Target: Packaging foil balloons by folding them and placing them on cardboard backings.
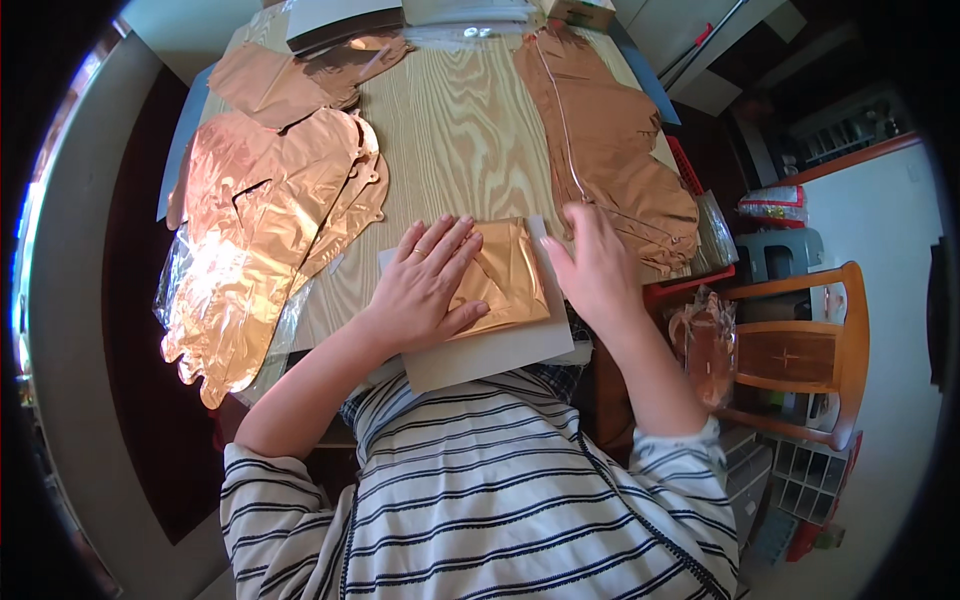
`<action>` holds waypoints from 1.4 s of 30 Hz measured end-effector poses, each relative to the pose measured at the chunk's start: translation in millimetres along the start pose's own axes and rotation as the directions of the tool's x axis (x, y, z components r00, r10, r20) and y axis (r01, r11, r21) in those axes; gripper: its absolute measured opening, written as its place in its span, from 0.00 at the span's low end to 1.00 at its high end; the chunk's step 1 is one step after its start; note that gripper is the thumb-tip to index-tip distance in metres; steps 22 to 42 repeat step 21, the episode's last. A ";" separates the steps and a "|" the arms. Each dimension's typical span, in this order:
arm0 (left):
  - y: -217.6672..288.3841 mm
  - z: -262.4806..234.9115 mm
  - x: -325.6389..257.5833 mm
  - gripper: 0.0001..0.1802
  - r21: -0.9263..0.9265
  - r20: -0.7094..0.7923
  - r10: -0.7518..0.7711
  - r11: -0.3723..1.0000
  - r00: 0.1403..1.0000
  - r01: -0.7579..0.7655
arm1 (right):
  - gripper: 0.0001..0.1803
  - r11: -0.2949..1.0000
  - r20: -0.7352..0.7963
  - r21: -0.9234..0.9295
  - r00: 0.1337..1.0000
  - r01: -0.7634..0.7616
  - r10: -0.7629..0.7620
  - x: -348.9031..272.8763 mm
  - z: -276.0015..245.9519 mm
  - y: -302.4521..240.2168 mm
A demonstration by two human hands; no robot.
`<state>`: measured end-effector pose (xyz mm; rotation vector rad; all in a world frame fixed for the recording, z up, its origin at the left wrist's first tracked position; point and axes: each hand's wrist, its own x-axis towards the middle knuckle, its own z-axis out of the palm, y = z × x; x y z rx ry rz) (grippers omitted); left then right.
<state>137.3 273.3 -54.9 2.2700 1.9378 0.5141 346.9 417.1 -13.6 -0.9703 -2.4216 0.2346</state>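
A folded gold foil balloon [515,268] lies on a white sheet of card [500,352] at the table's near edge. My left hand [428,275] presses flat on the foil's left side, fingers stretched out and a ring on one of them. My right hand [598,270] is just right of the foil, its thumb apart from the fingers and nothing visible between them. Its fingertips are by the near end of a thin white cord or stick [560,110], which runs along a pile of flat copper-coloured foil balloons [610,150].
Shiny copper foil balloons [250,220] are heaped on the left of the wood-grain table [450,120], some hanging over its edge. A white box [345,20] and clear plastic packets [470,12] sit at the back. A wooden chair [850,350] stands at the right.
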 end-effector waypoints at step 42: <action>3.7 -21.7 3.1 0.52 -0.157 0.065 -0.042 0.986 0.997 0.052 | 0.11 0.020 0.606 0.752 0.703 -0.659 0.374 -105.5 23.5 -0.1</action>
